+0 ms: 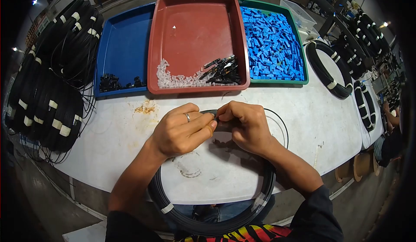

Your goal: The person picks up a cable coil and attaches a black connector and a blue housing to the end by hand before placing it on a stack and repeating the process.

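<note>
A coil of black cable (162,194), bound with pale tape, rests partly on the table and reaches over its front edge toward my lap. My left hand (184,129), with a ring on one finger, is closed in a pinch on the black cable at the coil's far side. Fingertips nearly meeting it, my right hand (247,127) is also pinched closed on the cable. A small dark piece shows between the fingertips, mostly hidden. One loose strand of cable (286,129) arcs out to the right of my right hand.
Beyond my hands stand a blue tray (125,38) with black parts, a red tray (197,30) with clear and black pieces, and a green tray (305,64) full of blue clips. Cable coils (47,112) pile up left; more coils (329,69) lie right on the white table (117,146).
</note>
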Demonstrator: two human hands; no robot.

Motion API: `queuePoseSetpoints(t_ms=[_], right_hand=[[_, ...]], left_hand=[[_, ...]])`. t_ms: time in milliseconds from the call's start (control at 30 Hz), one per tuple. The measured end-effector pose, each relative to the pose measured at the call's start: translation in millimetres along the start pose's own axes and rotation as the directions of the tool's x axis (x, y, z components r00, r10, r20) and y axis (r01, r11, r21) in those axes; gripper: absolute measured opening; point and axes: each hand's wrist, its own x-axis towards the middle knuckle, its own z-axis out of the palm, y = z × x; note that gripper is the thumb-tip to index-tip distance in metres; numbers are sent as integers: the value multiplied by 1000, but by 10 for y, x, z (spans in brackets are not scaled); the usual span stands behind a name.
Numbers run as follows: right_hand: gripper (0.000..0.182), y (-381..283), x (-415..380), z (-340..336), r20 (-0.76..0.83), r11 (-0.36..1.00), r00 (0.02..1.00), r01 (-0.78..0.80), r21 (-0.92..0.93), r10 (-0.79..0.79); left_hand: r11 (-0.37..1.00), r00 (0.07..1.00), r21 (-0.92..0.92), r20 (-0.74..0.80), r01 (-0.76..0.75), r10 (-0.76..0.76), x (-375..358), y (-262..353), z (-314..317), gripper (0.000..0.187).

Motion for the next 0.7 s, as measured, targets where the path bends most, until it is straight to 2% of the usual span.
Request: queuePoseSetpoints(t_ms=[133,267,333,367,433,467,500,533,567,600,633,667,700], right_hand=[[24,9,2,3,47,995,996,-81,64,78],[24,7,2,8,67,985,991,-123,123,116],[20,81,-4,42,17,962,992,-125,242,124],[20,78,-3,31,18,963,992,-122,242,121],[28,65,-11,-2,108,972,982,-170,161,154],[28,42,-14,-5,109,972,982,-169,161,153],[31,12,-22,-7,67,998,997,-40,46,37],[34,-5,-24,-10,38,993,996,86,-75,-83],[34,4,-21,-8,36,993,996,87,-77,-84],[36,23,-18,-1,17,963,978,206,-173,-207],[39,32,-14,3,9,909,945,317,-270,-327],[39,28,-10,3,4,909,945,316,-272,-328],[40,21,-4,0,1,890,934,341,-302,-357]], left_hand=[[990,993,77,-14,-118,120,-25,-41,14,22],[981,986,102,-12,-163,165,-19,-26,-1,24],[976,984,126,-11,-177,180,-26,-31,3,23],[976,984,129,-12,-177,180,-26,-32,-5,23],[997,998,24,13,-68,68,-26,-36,-24,21],[997,998,26,12,-67,67,-45,-27,-19,21],[978,987,-146,-20,152,-157,-78,-9,-5,17],[881,928,-317,-13,350,-373,-96,8,0,14],[818,880,-367,4,443,-475,-89,23,-15,11],[819,882,-367,5,441,-472,-79,47,-21,11],[712,811,-437,72,549,-581,-71,75,-27,11],[586,726,-492,149,643,-672,-56,96,-36,11],[595,729,-484,145,642,-669,-24,115,-45,11]])
